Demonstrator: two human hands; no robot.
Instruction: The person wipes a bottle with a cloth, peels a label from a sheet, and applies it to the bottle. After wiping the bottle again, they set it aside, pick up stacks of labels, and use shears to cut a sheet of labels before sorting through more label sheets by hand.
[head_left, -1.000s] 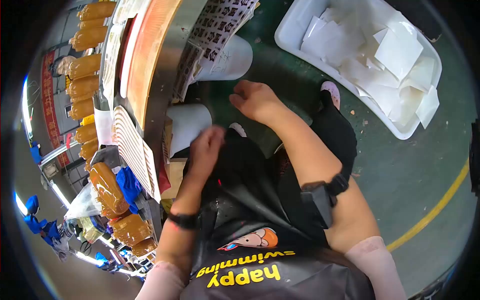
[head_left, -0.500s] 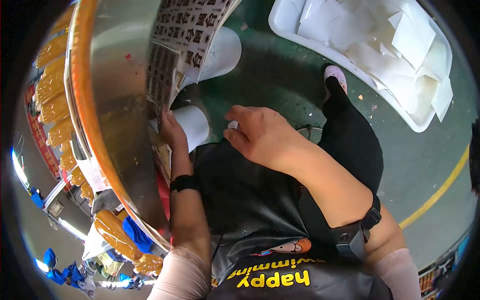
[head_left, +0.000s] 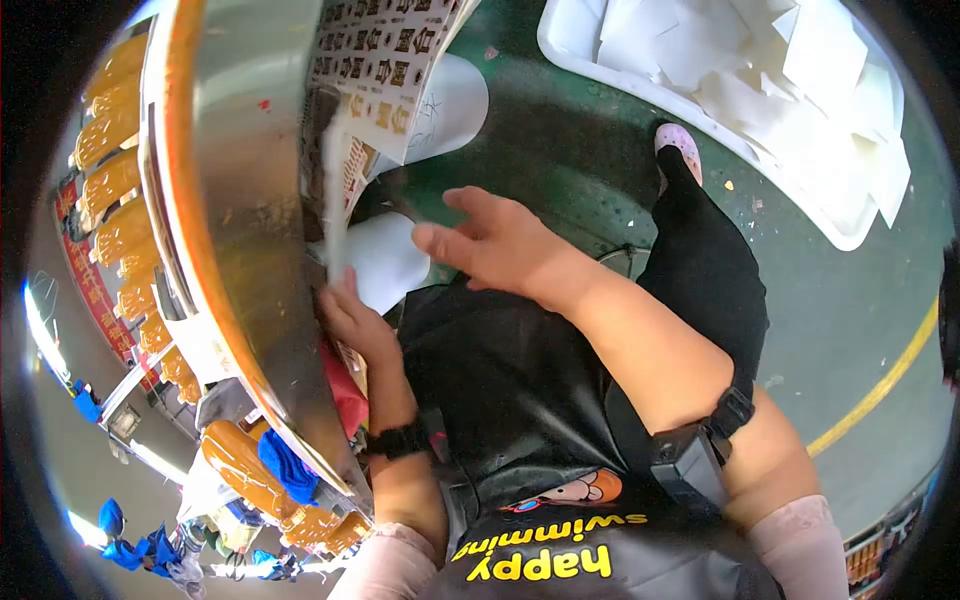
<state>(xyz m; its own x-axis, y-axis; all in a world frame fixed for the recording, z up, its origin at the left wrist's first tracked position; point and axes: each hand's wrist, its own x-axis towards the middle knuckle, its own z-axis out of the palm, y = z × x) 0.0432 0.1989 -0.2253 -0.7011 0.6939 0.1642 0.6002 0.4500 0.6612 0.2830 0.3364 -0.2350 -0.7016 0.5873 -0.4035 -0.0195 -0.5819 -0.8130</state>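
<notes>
My left hand (head_left: 360, 322) is at the side of the metal-topped table, its fingers at the lower end of a thin pale sheet (head_left: 336, 200) that stands nearly edge-on and is blurred. Part of its grip is hidden by the sheet and the table side. My right hand (head_left: 492, 243) hovers above the apron, thumb and fingers apart, with nothing visible between them. Beyond it hang larger printed sheets (head_left: 385, 65) with rows of dark and gold motifs. White paper rolls or cylinders (head_left: 385, 262) show behind my left hand.
To my left runs the metal table top (head_left: 245, 200) with an orange edge; glossy brown moulded pieces (head_left: 115, 185) line its far side. A blue cloth (head_left: 288, 468) lies near its corner. A white tub (head_left: 690, 110) of loose white sheets stands on the green floor at upper right.
The sheet at my left hand has turned from showing its printed face to nearly edge-on. My left hand has moved slightly down; my right hand has shifted left and its fingers have spread.
</notes>
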